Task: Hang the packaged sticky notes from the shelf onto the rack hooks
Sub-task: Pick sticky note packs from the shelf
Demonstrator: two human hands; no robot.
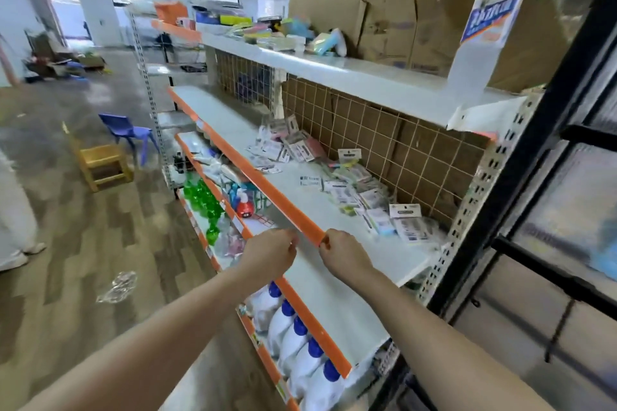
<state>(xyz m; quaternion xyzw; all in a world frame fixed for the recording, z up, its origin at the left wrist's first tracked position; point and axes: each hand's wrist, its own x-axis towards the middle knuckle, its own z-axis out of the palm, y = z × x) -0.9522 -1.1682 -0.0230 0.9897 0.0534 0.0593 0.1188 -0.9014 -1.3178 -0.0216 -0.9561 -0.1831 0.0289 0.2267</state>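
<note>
Head view, left hand [272, 252] and right hand [344, 255] both curled, empty, touching orange-edged white metal shelf [302, 222], small carded sticky-note packs [364, 198] lying beyond right hand, white wire grid rack [384, 130] behind them

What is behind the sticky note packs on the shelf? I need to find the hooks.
Behind the sticky note packs stands a white wire grid backed by brown cardboard. No hooks show on it; its lowest part is covered by the packs.

Both forearms are bare, left grip [271, 252] and right grip [345, 255] ungloved.
</note>
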